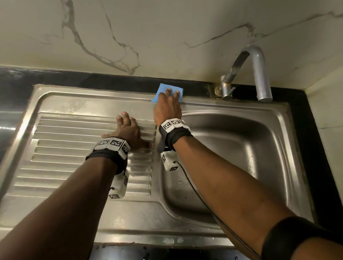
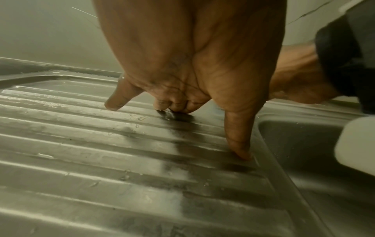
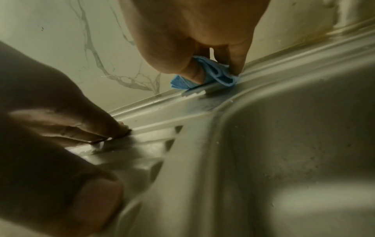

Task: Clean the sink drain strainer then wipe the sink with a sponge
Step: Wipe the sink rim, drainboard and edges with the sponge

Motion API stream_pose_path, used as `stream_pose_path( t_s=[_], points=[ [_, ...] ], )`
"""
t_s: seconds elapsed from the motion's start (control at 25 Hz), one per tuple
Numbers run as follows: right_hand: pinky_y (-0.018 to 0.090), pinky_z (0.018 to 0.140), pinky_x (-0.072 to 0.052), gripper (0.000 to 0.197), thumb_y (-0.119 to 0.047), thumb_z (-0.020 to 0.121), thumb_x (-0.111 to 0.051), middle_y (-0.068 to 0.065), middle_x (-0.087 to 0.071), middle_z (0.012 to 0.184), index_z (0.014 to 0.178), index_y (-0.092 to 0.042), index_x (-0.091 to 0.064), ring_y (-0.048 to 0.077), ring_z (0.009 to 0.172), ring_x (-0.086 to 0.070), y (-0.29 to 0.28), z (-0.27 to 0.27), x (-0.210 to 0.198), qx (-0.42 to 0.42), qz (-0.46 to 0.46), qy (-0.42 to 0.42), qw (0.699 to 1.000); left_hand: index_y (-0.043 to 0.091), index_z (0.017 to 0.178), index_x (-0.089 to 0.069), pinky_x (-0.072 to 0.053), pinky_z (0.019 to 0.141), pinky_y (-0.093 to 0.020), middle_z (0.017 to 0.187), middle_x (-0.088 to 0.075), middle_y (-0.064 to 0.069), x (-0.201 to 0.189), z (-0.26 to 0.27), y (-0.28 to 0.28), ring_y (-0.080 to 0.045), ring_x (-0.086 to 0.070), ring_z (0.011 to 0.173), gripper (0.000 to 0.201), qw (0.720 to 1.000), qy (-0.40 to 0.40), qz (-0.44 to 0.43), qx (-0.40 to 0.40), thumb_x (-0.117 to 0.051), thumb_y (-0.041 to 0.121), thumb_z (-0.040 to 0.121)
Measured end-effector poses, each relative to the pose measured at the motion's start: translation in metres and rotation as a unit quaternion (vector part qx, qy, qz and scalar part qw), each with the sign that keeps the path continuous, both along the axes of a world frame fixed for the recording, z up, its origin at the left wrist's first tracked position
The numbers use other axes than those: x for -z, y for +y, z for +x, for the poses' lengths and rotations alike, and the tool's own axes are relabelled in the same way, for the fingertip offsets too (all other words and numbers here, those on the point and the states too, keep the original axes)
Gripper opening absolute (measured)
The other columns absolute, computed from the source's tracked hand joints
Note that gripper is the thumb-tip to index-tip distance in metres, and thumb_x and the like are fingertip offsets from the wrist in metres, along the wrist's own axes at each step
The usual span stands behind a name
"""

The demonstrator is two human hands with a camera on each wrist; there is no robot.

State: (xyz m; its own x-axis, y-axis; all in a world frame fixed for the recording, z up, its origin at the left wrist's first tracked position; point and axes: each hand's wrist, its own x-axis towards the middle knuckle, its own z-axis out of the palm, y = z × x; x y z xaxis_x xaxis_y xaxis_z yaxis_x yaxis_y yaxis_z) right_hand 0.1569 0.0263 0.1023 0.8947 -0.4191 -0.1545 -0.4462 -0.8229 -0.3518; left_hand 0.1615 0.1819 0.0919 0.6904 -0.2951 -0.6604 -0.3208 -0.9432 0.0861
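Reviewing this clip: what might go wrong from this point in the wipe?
The left hand leans on the wet ribbed steel drainboard; it may slip. The right hand pinches the folded blue sponge cloth on the back rim of the steel sink, close to the curved metal tap; a rightward stroke might knock its base. The black cable from the right wrist hangs over the wet basin and could drag through droplets.

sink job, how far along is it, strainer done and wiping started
Done: cannot confirm the strainer; the drain is hidden. In hand: the right hand holds the blue sponge on the sink's back rim; the left hand braces on the drainboard. Left: the basin shows droplets, likely unwiped.
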Motion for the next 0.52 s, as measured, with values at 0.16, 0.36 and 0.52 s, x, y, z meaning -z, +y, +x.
stream_pose_path(
  t_s=[0.16,0.36,0.52],
  points=[
    [0.049,0.117,-0.032,0.040,-0.014,0.098,-0.048,0.015,-0.033,0.157,0.138,-0.008,-0.052,0.043,0.146,-0.022,0.005,0.023,-0.006,-0.050,-0.006,0.008,0.999,0.001,0.162,0.007,-0.014,0.118,-0.077,0.169,0.021,-0.021,-0.002,-0.002,-0.003,-0.042,0.018,0.156,0.136,1.000,0.003,0.007,-0.014,-0.074,0.072,0.078],
    [0.046,0.115,-0.030,0.048,-0.009,0.101,-0.038,0.012,-0.027,0.161,0.148,-0.012,-0.042,0.036,0.148,-0.021,-0.022,0.038,-0.020,-0.226,-0.051,0.028,0.972,-0.002,0.160,0.009,-0.013,0.120,-0.073,0.167,0.022,-0.026,0.004,0.005,0.004,-0.046,0.020,0.155,0.139,1.000,0.009,-0.002,0.005,-0.072,0.074,0.076],
    [0.047,0.115,-0.033,0.051,-0.009,0.101,-0.044,0.011,-0.023,0.163,0.152,-0.011,-0.035,0.034,0.150,-0.018,-0.045,0.013,-0.009,-0.258,-0.091,0.027,0.961,-0.001,0.161,0.010,-0.015,0.119,-0.074,0.168,0.023,-0.023,0.000,0.000,0.004,-0.043,0.021,0.155,0.137,1.000,0.011,-0.003,0.003,-0.069,0.075,0.078]
  ],
)
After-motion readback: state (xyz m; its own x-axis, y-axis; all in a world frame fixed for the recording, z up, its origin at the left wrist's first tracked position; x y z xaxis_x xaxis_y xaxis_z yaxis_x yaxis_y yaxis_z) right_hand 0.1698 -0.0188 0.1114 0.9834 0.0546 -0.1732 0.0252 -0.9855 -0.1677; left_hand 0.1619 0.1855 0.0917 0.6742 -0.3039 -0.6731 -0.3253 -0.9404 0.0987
